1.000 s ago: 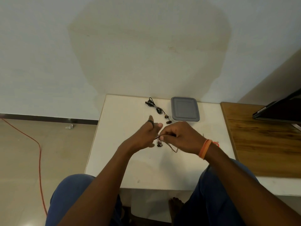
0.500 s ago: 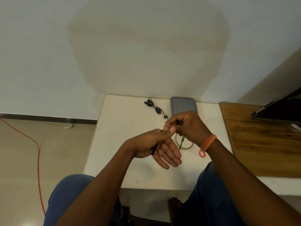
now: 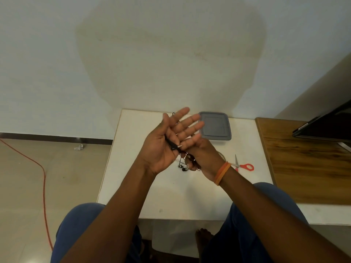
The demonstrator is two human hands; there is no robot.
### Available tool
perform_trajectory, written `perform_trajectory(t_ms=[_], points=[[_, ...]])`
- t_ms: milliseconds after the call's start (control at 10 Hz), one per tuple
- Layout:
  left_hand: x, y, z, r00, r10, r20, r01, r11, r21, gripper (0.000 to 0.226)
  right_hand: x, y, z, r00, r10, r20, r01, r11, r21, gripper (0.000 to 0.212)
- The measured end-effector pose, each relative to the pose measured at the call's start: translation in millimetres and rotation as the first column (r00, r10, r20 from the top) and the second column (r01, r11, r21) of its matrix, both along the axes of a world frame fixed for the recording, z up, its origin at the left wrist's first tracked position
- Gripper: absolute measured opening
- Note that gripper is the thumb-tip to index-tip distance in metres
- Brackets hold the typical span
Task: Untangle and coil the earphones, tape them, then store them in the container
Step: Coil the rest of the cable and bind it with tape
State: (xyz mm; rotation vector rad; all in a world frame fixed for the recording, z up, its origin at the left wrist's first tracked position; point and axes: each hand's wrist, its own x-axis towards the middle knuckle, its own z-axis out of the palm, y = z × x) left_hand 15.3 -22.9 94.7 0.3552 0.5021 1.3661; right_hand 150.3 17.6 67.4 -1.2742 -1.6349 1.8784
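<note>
Coiling under way above the white table point(image 3: 133, 186): left hand point(image 3: 167, 143) splayed flat as former, earphones point(image 3: 173, 145) across palm, right hand point(image 3: 201, 158) pinching cable below, next wrap likely due around fingers.

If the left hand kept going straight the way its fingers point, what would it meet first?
The left hand is open, fingers aimed up-right across the table. In that line the grey container comes first, though the hand looks raised, so it might pass above the lid.
</note>
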Motion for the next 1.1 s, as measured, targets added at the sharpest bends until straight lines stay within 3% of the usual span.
perform_trajectory(t_ms=[100, 200, 300, 400, 500, 600, 700, 800, 900, 1100], points=[[-6.3, 4.6, -5.2, 0.985, 0.161, -0.056, -0.164, 0.985, -0.052, 0.048, 2.9, -6.1, 4.8, 0.999, 0.052, 0.0, -0.052, 0.998, -0.02, 0.028], [-11.3, 5.0, -15.9, 0.899, 0.289, -0.33, -0.333, 0.939, -0.082, 0.049, 1.6, -9.0, 7.2, 0.99, 0.114, 0.083, -0.116, 0.993, 0.026, 0.025], [-7.8, 5.7, -20.4, 0.721, 0.229, -0.654, -0.362, 0.929, -0.074, 0.055, 2.9, -9.7, 10.2, 0.96, 0.16, 0.231, -0.194, 0.972, 0.134, 0.022], [-0.6, 3.9, -24.5, 0.407, 0.104, -0.907, -0.212, 0.977, 0.017, 0.06, 10.4, -6.1, 19.0, 0.935, 0.187, 0.302, -0.271, 0.925, 0.265, 0.014], [6.3, 0.0, -29.7, 0.214, 0.009, -0.977, -0.001, 1.0, 0.009, 0.034, 20.1, 0.9, 30.8, 0.911, 0.216, 0.352, -0.346, 0.863, 0.367, 0.011], [11.2, -4.8, -38.1, 0.17, -0.118, -0.978, 0.112, 0.989, -0.1, 0.043, 29.9, 9.7, 38.7, 0.871, 0.262, 0.416, -0.436, 0.804, 0.406, 0.01], [15.7, -8.0, -38.8, 0.192, -0.338, -0.922, 0.203, 0.932, -0.299, 0.059, 40.8, 19.9, 44.6, 0.882, 0.242, 0.404, -0.424, 0.781, 0.458, 0.012], [19.8, -10.5, -29.9, 0.292, -0.49, -0.822, 0.317, 0.86, -0.4, 0.088, 44.3, 22.5, 49.6, 0.921, 0.229, 0.315, -0.37, 0.767, 0.524, 0.013], [21.3, -13.3, -23.3, 0.393, -0.582, -0.712, 0.436, 0.8, -0.413, 0.106, 40.5, 20.7, 50.4, 0.962, 0.197, 0.191, -0.271, 0.798, 0.538, 0.013], [18.7, -11.8, -16.8, 0.526, -0.667, -0.527, 0.618, 0.726, -0.302, 0.111, 35.2, 19.1, 40.9, 0.997, 0.056, 0.043, -0.07, 0.868, 0.492, 0.017]])
